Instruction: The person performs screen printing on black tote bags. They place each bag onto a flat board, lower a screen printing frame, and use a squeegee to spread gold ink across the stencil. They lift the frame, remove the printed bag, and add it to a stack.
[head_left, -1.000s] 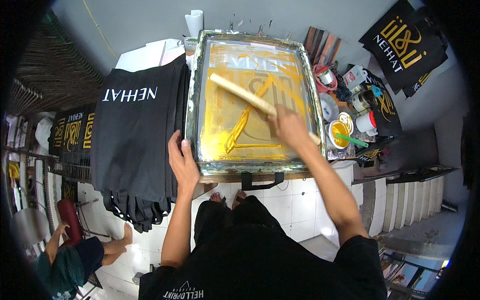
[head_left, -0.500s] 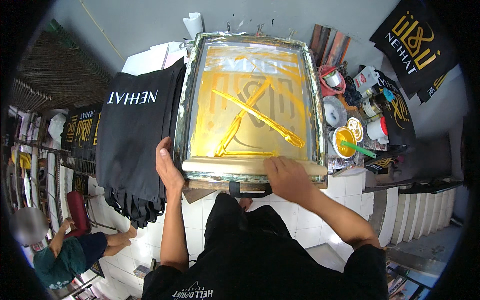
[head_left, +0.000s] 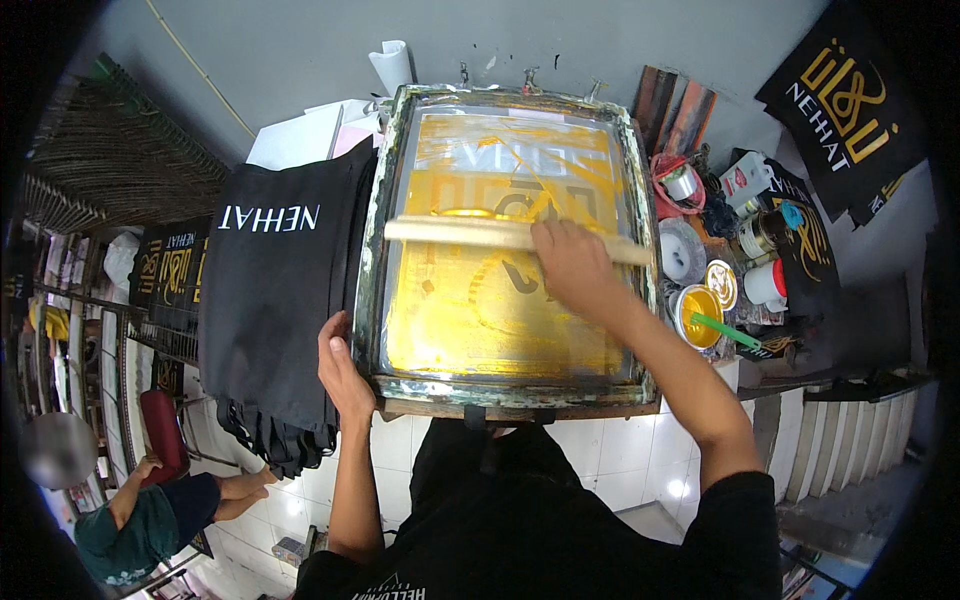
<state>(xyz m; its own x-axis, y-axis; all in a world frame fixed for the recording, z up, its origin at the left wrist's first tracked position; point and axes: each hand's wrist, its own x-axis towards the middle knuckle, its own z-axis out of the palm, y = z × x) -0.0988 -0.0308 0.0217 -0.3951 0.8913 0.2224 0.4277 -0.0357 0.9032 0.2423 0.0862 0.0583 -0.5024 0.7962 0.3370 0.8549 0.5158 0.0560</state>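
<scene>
- We see glossy yellow-gold ink (head_left: pixel 450 335) covering the screen (head_left: pixel 613 165) toward its near edge, streaky toward its far edge.
- Our squeegee (head_left: pixel 460 232) is pale cream.
- We have mottled green, white and black on the frame (head_left: pixel 520 390).
- Off the frame's left edge, our bags (head_left: pixel 275 300) are black with white lettering.
- Off the frame's right edge: a white tub (head_left: pixel 679 325) of yellow, a green stick (head_left: pixel 730 331), a red-lidded white jar (head_left: pixel 762 285).
- Our hanging black cloth (head_left: pixel 840 105) carries a gold motif and white lettering.

The right hand (head_left: pixel 578 265) hides part of the squeegee (head_left: pixel 460 233); the shirt (head_left: pixel 560 535) is cropped below.
</scene>
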